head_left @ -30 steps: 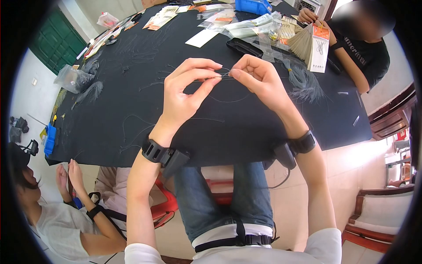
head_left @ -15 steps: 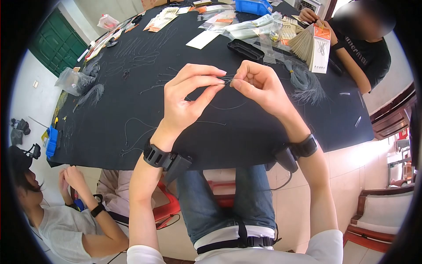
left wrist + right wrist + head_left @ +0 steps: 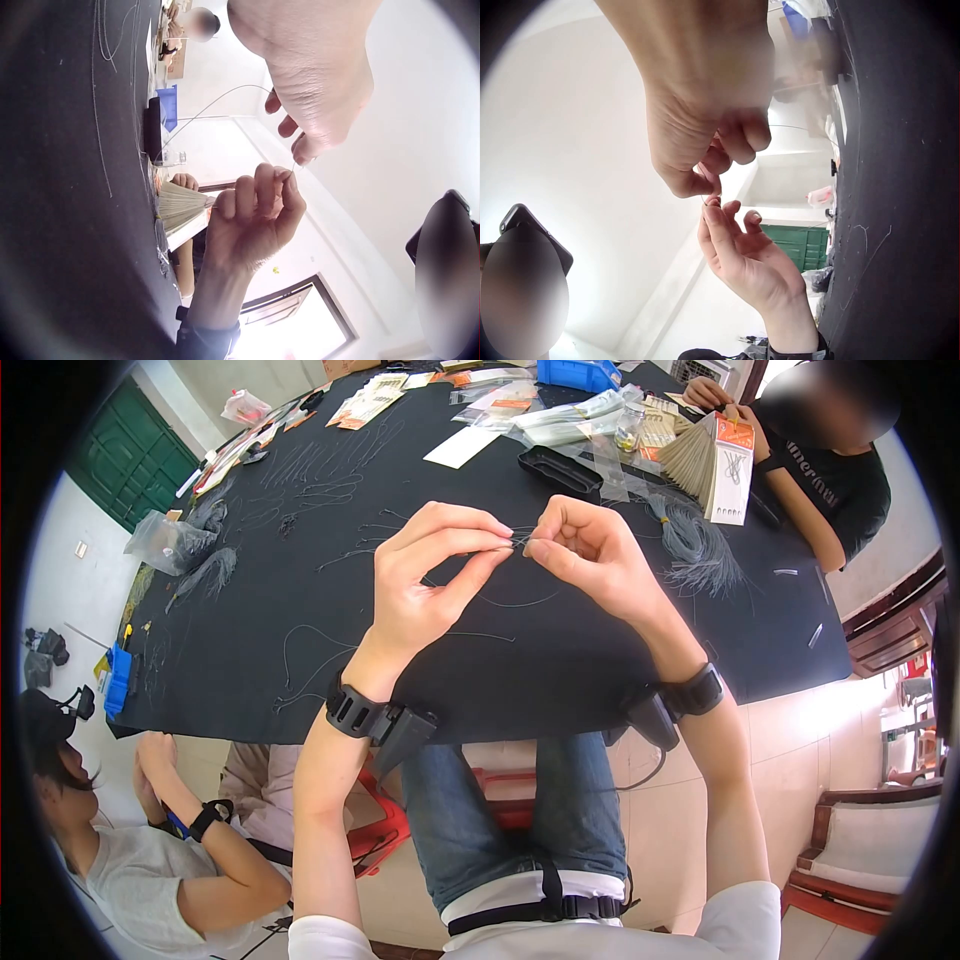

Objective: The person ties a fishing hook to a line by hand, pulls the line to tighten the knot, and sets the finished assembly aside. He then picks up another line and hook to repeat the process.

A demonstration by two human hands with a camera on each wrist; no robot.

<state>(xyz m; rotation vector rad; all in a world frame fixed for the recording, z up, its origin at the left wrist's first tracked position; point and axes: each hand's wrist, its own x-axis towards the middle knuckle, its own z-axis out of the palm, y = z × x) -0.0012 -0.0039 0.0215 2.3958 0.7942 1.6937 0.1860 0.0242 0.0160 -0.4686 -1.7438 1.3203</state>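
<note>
My left hand [image 3: 425, 575] pinches a thin grey fishing line [image 3: 519, 541] between thumb and fingertips, above the black table. Facing it, my right hand [image 3: 595, 550] pinches the same line between thumb and curled index finger. Only a narrow gap separates the two sets of fingertips, and fine strands cross it. In the left wrist view a length of the line [image 3: 217, 99] arcs away from the left fingers. The right wrist view shows the left hand [image 3: 754, 262] with its other fingers loosely bent. The fingertips hide the detail of the strands where they meet.
Several loose lines [image 3: 325, 495] lie on the black table [image 3: 240, 600] to the left. A grey line bundle [image 3: 690, 545], a black tray [image 3: 560, 472] and stacked hook cards [image 3: 728, 475] lie beyond my right hand. Other people sit at left and far right.
Both hands keep their pinch on the line and appear slightly lower and further right in the head view. The right fingers are curled as before. The person at left has brought their hands together.
</note>
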